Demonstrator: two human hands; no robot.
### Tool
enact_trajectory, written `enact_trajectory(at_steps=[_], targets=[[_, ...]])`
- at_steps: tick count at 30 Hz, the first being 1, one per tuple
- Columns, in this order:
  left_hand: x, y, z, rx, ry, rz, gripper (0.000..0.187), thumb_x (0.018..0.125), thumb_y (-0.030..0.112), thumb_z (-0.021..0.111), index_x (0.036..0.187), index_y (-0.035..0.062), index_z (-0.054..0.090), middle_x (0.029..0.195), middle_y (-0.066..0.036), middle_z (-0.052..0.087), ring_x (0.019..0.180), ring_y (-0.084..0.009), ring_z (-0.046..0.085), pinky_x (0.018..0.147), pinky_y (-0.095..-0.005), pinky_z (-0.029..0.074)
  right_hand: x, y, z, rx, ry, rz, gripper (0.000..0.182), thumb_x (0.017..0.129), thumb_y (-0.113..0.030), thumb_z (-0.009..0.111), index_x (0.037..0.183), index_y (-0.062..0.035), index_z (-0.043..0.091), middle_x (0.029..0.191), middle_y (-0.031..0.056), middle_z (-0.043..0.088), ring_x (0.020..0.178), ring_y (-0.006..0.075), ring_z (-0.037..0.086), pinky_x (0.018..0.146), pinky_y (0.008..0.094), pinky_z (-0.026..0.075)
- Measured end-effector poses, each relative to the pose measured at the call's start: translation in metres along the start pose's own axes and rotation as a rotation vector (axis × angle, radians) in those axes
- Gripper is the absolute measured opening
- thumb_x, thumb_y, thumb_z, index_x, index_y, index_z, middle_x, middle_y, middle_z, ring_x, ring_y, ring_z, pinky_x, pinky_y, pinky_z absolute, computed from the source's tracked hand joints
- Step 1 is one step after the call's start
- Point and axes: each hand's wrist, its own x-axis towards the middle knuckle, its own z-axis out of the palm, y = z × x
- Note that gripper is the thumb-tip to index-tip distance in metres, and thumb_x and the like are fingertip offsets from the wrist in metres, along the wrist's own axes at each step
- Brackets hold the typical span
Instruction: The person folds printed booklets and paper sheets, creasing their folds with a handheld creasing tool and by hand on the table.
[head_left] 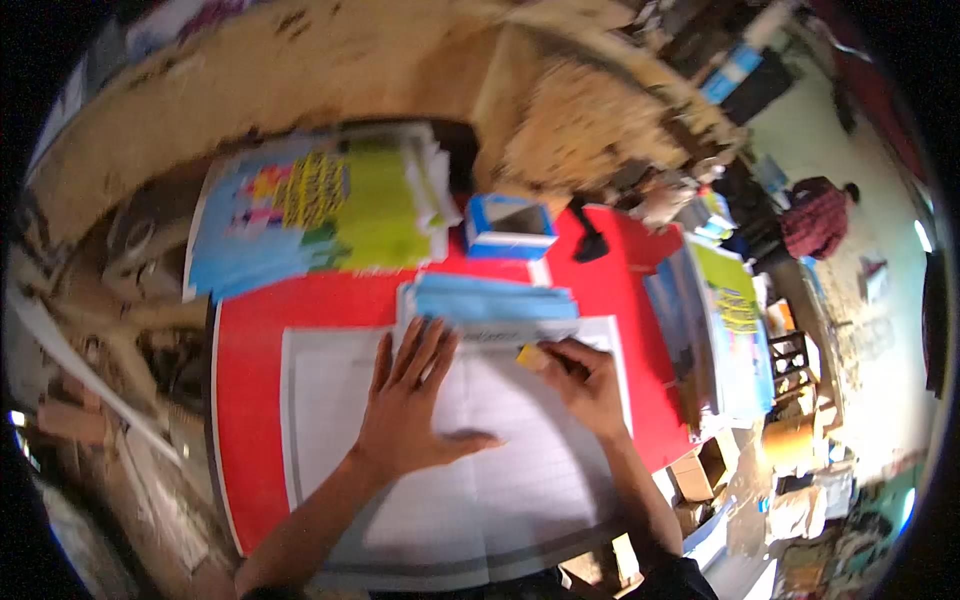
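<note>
A large white ruled sheet (470, 440) with a grey border and a centre fold lies on a red surface (255, 400). My left hand (405, 410) rests on it, fingers spread, with its fingertips at the sheet's far edge. My right hand (585, 385) is closed on a small yellow object (530, 356) held near that same edge; its exact kind is hard to make out. Just past my fingertips lies a stack of blue paper strips (495, 298). Beyond the strips stands an open blue and white box (510, 228), with a small black object (590, 243) beside it.
At the back left is a pile of printed blue-green covers (310, 210). Another stack of covers (735, 325) stands at the right. A cardboard box (703, 470) sits low on the right. A person in a checked shirt (818, 217) is farther off.
</note>
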Motion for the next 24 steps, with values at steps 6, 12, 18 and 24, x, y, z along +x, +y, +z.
enact_trajectory(at_steps=[6,12,18,24], targets=[[-0.008,-0.003,0.004,-0.125,0.017,0.164,0.059,0.080,0.037,0.086,0.128,0.0078,0.067,0.110,-0.012,0.070,0.103,-0.0264,0.065,0.095,-0.0413,0.051,-0.004,0.020,-0.026,-0.419,0.157,-0.331,0.030,0.081,-0.018,0.082,0.108,-0.0067,0.075,0.099,0.0169,0.073,0.090,0.0331,0.069,0.082,0.0421,0.055],[-0.005,-0.002,0.000,-0.253,0.007,0.144,0.046,0.084,0.020,0.083,0.126,0.0092,0.068,0.101,-0.007,0.072,0.097,-0.0255,0.067,0.089,-0.0390,0.052,0.002,0.017,-0.051,-0.500,0.310,-0.429,0.046,0.078,-0.026,0.087,0.116,-0.0040,0.071,0.112,0.0174,0.071,0.106,0.0363,0.065,0.093,0.0464,0.049],[-0.004,-0.002,0.000,-0.293,-0.017,0.105,0.045,0.085,0.018,0.081,0.127,0.0097,0.067,0.103,-0.007,0.072,0.101,-0.0288,0.066,0.094,-0.0441,0.051,0.046,-0.002,-0.124,-0.600,0.618,-0.506,0.036,0.079,-0.010,0.080,0.111,-0.0031,0.063,0.114,0.0200,0.067,0.112,0.0421,0.060,0.099,0.0492,0.046],[-0.002,0.000,0.001,-0.318,0.016,0.089,0.047,0.086,0.015,0.079,0.130,0.0097,0.065,0.107,-0.006,0.071,0.108,-0.0302,0.064,0.101,-0.0458,0.048,0.147,-0.012,-0.226,-0.877,0.848,-0.700,0.077,0.077,-0.007,0.074,0.148,-0.0074,0.046,0.116,0.0095,0.060,0.128,0.0366,0.046,0.113,0.0479,0.032]])
